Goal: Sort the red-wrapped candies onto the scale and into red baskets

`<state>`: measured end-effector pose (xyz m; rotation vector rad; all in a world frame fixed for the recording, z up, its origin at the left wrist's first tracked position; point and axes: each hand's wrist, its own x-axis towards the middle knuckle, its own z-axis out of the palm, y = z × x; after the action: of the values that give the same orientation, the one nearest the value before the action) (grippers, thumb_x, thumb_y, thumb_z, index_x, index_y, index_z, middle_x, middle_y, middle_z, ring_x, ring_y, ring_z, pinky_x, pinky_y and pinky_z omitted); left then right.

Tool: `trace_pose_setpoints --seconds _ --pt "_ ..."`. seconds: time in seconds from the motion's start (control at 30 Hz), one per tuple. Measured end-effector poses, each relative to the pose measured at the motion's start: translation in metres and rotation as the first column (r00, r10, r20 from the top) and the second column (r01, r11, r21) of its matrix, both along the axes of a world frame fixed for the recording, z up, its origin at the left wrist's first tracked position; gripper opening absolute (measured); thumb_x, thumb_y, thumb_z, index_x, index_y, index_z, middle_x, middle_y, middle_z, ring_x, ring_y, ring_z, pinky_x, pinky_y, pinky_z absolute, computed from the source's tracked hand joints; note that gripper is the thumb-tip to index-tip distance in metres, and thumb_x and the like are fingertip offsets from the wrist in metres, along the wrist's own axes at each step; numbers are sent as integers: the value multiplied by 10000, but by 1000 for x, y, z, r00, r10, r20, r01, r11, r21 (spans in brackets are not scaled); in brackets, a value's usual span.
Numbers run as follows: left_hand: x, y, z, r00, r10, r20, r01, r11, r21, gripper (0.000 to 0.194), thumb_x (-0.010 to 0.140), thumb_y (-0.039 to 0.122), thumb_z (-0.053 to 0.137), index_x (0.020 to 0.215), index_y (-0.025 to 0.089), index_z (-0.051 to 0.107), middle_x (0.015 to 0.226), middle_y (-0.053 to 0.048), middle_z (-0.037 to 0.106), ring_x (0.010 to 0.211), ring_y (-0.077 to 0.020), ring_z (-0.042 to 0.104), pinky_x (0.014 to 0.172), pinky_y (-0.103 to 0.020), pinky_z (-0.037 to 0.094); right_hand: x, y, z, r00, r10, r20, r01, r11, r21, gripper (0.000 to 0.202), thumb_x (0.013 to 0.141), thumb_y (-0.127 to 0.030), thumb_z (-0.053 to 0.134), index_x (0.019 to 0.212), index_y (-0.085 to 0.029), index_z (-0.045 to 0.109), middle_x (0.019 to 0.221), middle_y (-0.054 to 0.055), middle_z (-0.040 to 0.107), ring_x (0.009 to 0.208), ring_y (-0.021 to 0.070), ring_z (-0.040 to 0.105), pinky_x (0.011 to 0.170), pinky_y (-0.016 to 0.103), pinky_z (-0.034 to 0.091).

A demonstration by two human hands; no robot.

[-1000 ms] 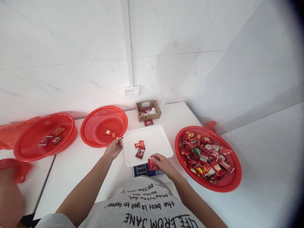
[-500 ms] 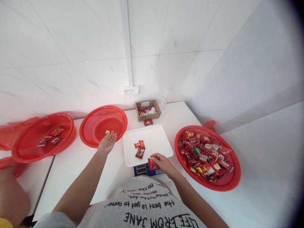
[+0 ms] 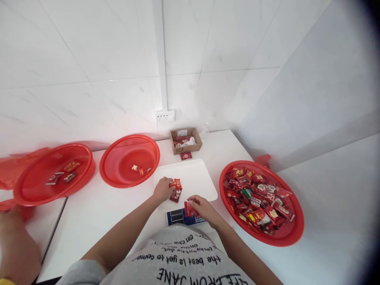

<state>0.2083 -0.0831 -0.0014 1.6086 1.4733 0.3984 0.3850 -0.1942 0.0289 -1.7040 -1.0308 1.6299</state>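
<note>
My left hand (image 3: 164,189) reaches over the white tray (image 3: 196,174) of a scale, its curled fingers closed on a small red snack packet (image 3: 176,182). A darker red packet (image 3: 176,195) lies just below those fingers on the tray. At the tray's near right corner, my right hand (image 3: 202,206) pinches another red packet (image 3: 190,210) between thumb and fingers. That packet hangs above the blue scale panel (image 3: 175,217). Left of the tray, a red basket (image 3: 114,160) contains several small packets (image 3: 135,168).
A red basket (image 3: 299,221) full of mixed snack packets stands at right. Behind the tray is a cardboard box (image 3: 187,149) with a red packet (image 3: 186,156) before it. Another red basket (image 3: 22,190) sits at far left, near a co-worker's arm (image 3: 18,245).
My left hand has moved right, from over the middle basket to the packets on the tray. Small packets now lie uncovered in that basket. My right hand keeps its packet in nearly the same place.
</note>
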Motion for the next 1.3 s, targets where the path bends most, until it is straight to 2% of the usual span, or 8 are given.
trace_pose_setpoints --seconds 0.17,0.33,0.47,0.63,0.8,0.93,1.1,1.3 --pt "4 1 -4 999 -1 -45 3 999 47 144 680 178 609 822 190 601 998 -68 568 1080 -233 452 907 -332 313 1 -2 -1 1000 -14 -12 14 1000 -19 254 742 -394 537 905 -204 579 739 -14 530 588 94 449 503 205 375" --pt "-10 6 0 992 115 45 -113 993 -38 124 693 251 627 671 189 522 671 2 546 735 -173 533 702 -294 383 -1 -3 0 999 -29 -20 28 998 -60 249 742 -385 532 897 -194 573 699 -26 486 572 89 421 474 193 352" --pt "-24 13 7 935 276 223 -240 955 -174 202 693 333 648 702 177 519 599 28 540 545 -110 492 547 -243 377 -2 -2 0 999 -28 -16 27 999 -34 251 737 -394 541 884 -194 581 731 -13 525 593 93 438 483 192 348" --pt "-50 32 19 698 556 453 -422 829 -367 218 710 342 655 740 169 526 623 33 547 521 -62 500 537 -194 399 -1 -3 0 1000 -15 2 15 999 -32 270 735 -414 543 899 -204 588 759 -5 555 607 102 456 500 206 362" --pt "-70 52 28 436 745 505 -530 666 -524 75 788 179 588 745 161 530 681 -4 580 573 -73 562 576 -199 462 2 -4 3 1000 -8 9 8 998 -58 268 743 -416 533 908 -210 582 726 -16 531 586 95 443 495 201 357" --pt "-72 57 33 346 785 514 -569 611 -550 109 821 104 525 731 166 522 741 -24 595 666 -96 607 654 -220 500 2 -4 2 1000 -13 -5 13 999 -44 266 741 -410 534 903 -204 580 725 -19 524 582 94 438 489 202 348" --pt "-57 48 34 455 731 509 -554 680 -481 95 811 104 523 755 181 512 792 -24 594 708 -101 607 713 -244 488 0 -4 -2 1000 -19 -5 19 998 -61 284 734 -425 539 913 -209 582 721 -21 530 579 94 439 492 205 349" --pt "-11 9 15 810 448 378 -337 884 -325 262 602 216 745 819 200 599 734 -3 587 729 -171 569 725 -300 435 -1 -2 -4 1000 -6 -5 6 998 -56 284 730 -426 551 910 -208 583 774 -5 561 593 96 460 495 204 363"
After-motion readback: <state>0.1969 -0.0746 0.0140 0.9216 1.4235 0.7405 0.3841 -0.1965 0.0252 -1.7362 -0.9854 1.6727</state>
